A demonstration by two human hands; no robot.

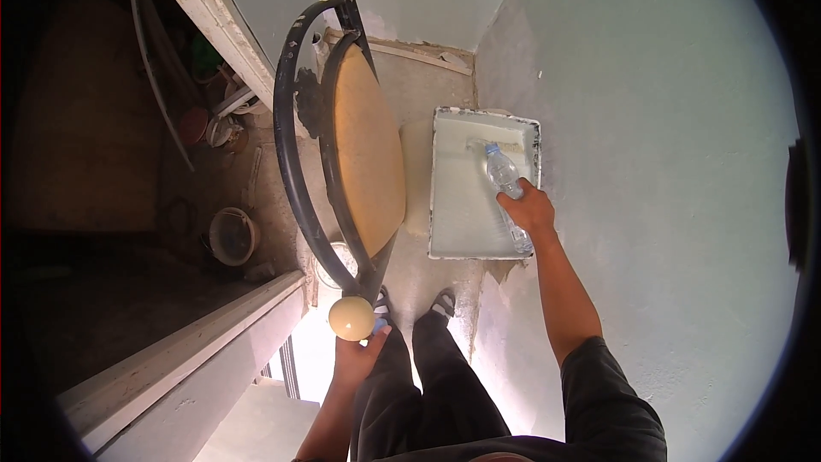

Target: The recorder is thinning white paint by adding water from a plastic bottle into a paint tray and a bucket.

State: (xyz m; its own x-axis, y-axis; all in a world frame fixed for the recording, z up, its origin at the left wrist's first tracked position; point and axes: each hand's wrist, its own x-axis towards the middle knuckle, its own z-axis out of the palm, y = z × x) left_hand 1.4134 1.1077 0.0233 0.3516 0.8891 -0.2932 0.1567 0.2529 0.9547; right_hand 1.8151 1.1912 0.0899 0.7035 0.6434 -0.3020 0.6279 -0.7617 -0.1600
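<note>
My right hand (pixel 532 208) is wrapped round a clear plastic bottle (pixel 502 173). The bottle lies slanted over a white paint tray (pixel 453 244), its light blue top end toward the tray's far side. Pale liquid paint covers much of the tray, and dark smears mark its rim. Whether anything runs from the bottle is too small to tell. Low in the view, my left hand (pixel 359 359) is closed beside the cream knob (pixel 351 318) of a black-framed chair. A small blue thing (pixel 379 325) shows at its fingers; the knob hides part of the hand.
The chair's orange-tan seat (pixel 368 154) and curved black tube (pixel 291 145) stand left of the tray. A green-grey wall (pixel 650 162) rises close on the right. Beyond a white frame (pixel 188 334) on the left, a bucket (pixel 233 236) and clutter lie in a dark space.
</note>
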